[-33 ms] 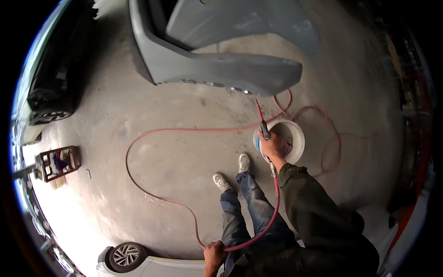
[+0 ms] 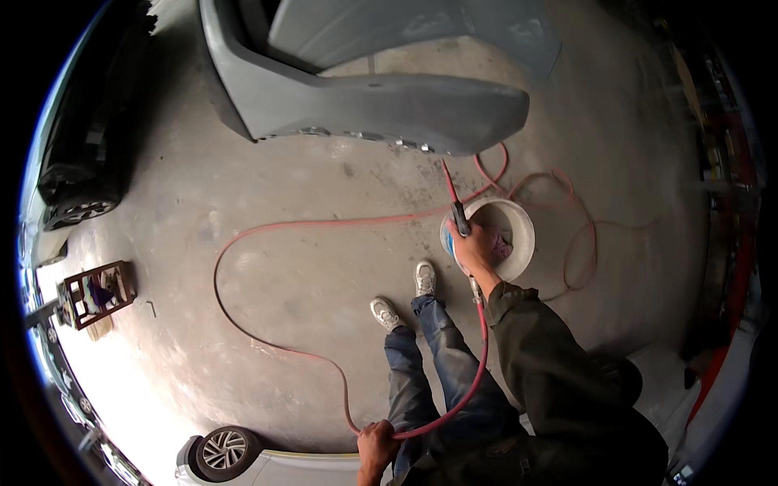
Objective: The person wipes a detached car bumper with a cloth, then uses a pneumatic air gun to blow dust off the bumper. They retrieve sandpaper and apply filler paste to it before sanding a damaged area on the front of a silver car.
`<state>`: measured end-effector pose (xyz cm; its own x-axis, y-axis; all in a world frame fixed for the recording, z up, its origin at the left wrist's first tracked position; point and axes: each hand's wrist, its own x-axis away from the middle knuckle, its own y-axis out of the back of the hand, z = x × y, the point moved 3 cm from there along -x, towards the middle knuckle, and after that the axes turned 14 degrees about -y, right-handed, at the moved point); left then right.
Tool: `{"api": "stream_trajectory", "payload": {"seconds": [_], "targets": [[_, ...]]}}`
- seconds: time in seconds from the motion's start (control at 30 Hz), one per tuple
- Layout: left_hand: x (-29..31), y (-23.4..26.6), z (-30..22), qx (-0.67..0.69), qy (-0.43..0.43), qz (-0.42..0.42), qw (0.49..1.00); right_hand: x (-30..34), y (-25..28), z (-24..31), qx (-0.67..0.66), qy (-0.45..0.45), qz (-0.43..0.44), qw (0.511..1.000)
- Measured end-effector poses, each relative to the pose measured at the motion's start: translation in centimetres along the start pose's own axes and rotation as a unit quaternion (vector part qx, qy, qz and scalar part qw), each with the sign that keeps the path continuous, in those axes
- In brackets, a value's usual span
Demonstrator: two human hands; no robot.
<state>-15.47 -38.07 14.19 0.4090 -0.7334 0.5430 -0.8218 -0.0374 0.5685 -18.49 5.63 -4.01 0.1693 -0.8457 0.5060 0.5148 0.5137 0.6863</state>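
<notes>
My right hand (image 2: 476,249) is wrapped around an air blow gun (image 2: 460,219) with a dark body and a long red nozzle. The nozzle points away from me, toward the lower edge of a grey car bumper (image 2: 389,109), and stays apart from it. From the gun's rear fitting a red air hose (image 2: 485,340) curves down to my left hand (image 2: 378,443), which is closed around it near my left thigh. Under my right hand stands a white bucket (image 2: 525,255) with a pinkish cloth (image 2: 502,245) inside; the hand hides part of it.
More red hose loops over the concrete floor (image 2: 284,275), ahead and to the right. A brown crate (image 2: 97,293) with cloths stands left. Dark car parts (image 2: 85,174) are far left, and a pale car with its wheel (image 2: 227,451) sits at the lower left. Shelving lines the right side.
The bumper and floor have shifted slightly up and left in the picture. Both hands keep the same grip, on the blow gun and on the hose.
</notes>
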Motion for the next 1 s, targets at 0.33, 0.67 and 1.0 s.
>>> {"api": "stream_trajectory", "payload": {"seconds": [0.33, 0.67, 1.0], "targets": [[-1.0, -2.9, 4.9, 0.022, 0.01, 0.031, 0.999, 0.6, -2.8, 2.9, -0.101, -0.013, 0.026, 0.994], [-1.6, -3.3, 5.5, 0.029, 0.006, 0.049, 0.998, -3.2, -3.8, -1.7, -0.118, -0.032, -0.025, 0.992], [-2.1, -3.7, 5.3, 0.065, 0.01, 0.037, 0.997, -3.6, -3.7, -2.2, -0.081, -0.033, -0.023, 0.996]]}}
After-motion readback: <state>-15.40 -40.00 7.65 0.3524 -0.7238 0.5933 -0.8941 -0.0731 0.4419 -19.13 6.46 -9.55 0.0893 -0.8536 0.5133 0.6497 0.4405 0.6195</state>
